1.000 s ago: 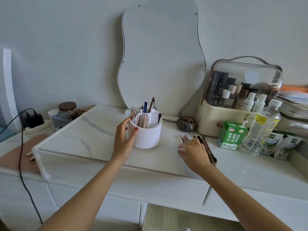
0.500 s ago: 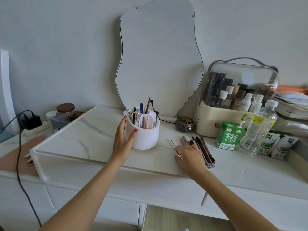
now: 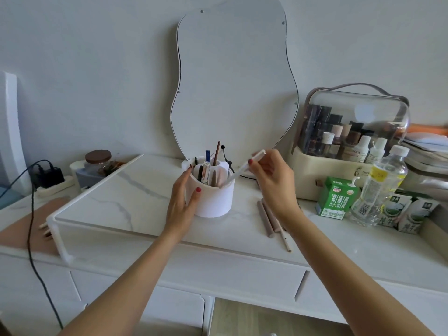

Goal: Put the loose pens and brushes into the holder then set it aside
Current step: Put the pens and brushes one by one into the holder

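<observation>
A white round holder (image 3: 214,198) stands on the marble top, with several pens and brushes upright in its compartments. My left hand (image 3: 181,202) is wrapped around its left side, thumb on the front wall. My right hand (image 3: 271,177) pinches a thin white pen (image 3: 243,170), tilted, its lower tip inside the holder's right rim. Loose pens and brushes (image 3: 268,218) lie on the top to the right of the holder, partly hidden under my right wrist.
A wavy mirror (image 3: 232,76) leans on the wall behind the holder. A clear-lidded cosmetics case (image 3: 349,132), a green carton (image 3: 335,198) and a water bottle (image 3: 380,185) stand at the right. A jar (image 3: 98,163) and a charger with cable (image 3: 48,177) sit at the left.
My right hand lifted from the loose pens on the top, took up a white pen and brought it to the holder. My left hand stayed on the holder.
</observation>
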